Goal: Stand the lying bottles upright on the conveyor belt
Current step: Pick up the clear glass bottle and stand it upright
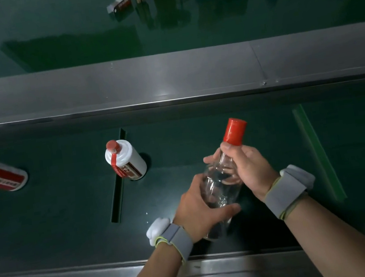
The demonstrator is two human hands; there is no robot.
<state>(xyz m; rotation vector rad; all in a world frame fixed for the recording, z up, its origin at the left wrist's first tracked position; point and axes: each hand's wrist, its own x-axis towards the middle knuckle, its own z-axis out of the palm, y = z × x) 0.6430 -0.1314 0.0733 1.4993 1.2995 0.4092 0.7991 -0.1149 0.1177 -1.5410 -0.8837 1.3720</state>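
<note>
Clear bottle [221, 184] gripped by both hands: left hand [200, 208] on body, right hand [248, 166] at neck, near belt [71, 224] front edge. Bottle tilted; smooth glass may slip, or topple if released before base is seated flat.

Bare forearms; grey wristband [176, 237] with white module left wrist, same right [286, 190].

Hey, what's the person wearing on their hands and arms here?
Both hands are bare, no gloves, and no sleeves show on the forearms. The left hand has a grey fabric wristband edged in yellow-green, carrying a white rounded module. The right hand wears a matching grey band with its own white module.
</note>
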